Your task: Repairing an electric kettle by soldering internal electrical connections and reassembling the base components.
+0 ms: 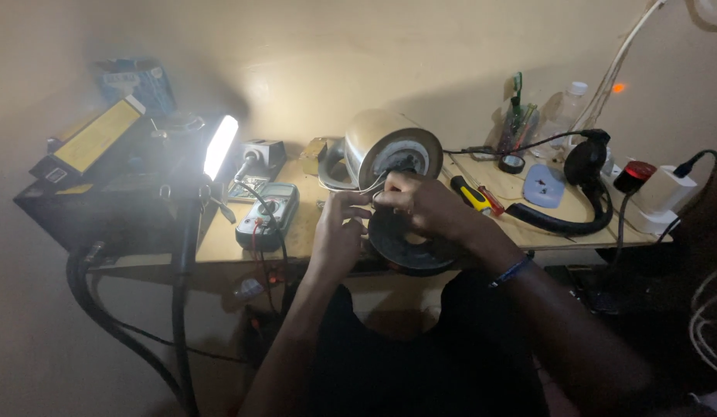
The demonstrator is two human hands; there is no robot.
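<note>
**Both hands meet at the open base of a kettle**

We see both forearms reach forward from the bottom of the view and converge over the front edge of the pale wooden worktop (219, 243). The left hand (339, 232) has its fingers curled upward, fingertips pinching a thin white wire (372, 185). The right hand (424, 207) arches over from the right with its wrist bent, a blue band (511, 272) around it, and its fingers close on the same wire just beside the left fingertips. The wire leads to the shiny metal kettle (378, 143) lying on its side behind the hands, base facing us. Under the right hand sits a round black base plate (409, 249).
</note>
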